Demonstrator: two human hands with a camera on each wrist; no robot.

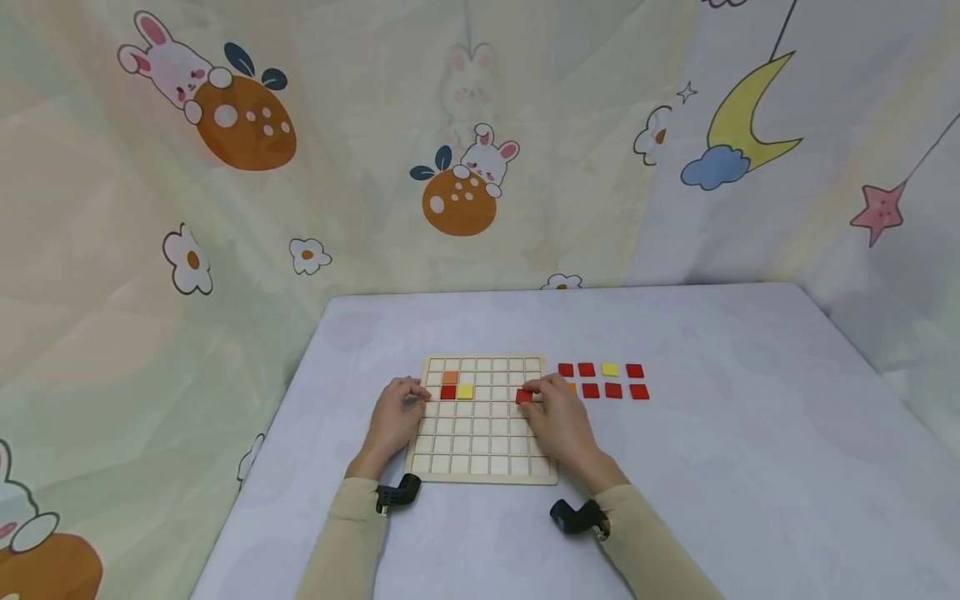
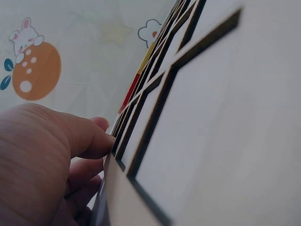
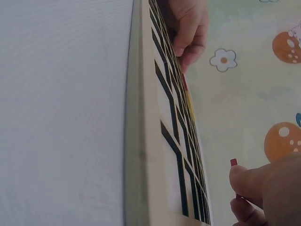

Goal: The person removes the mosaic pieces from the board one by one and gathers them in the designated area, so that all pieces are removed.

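A pale wooden grid board (image 1: 482,446) lies on the table, with an orange tile (image 1: 450,377), a red tile (image 1: 447,392) and a yellow tile (image 1: 465,392) in cells near its upper left. At its left edge my left hand (image 1: 395,418) holds the frame; in the left wrist view the thumb (image 2: 96,141) is at the rim and the other fingers are bent below it. Between thumb and fingertips, my right hand (image 1: 558,421) pinches a red square tile (image 1: 523,397) over the board's right side. That tile's edge (image 3: 233,162) shows clear above the grid in the right wrist view.
Right of the board, two rows of loose tiles lie on the white-covered table (image 1: 750,467): several red ones (image 1: 613,391), a yellow one (image 1: 610,369) and an orange one (image 1: 572,387) partly behind my right hand. A printed curtain (image 1: 360,125) hangs behind.
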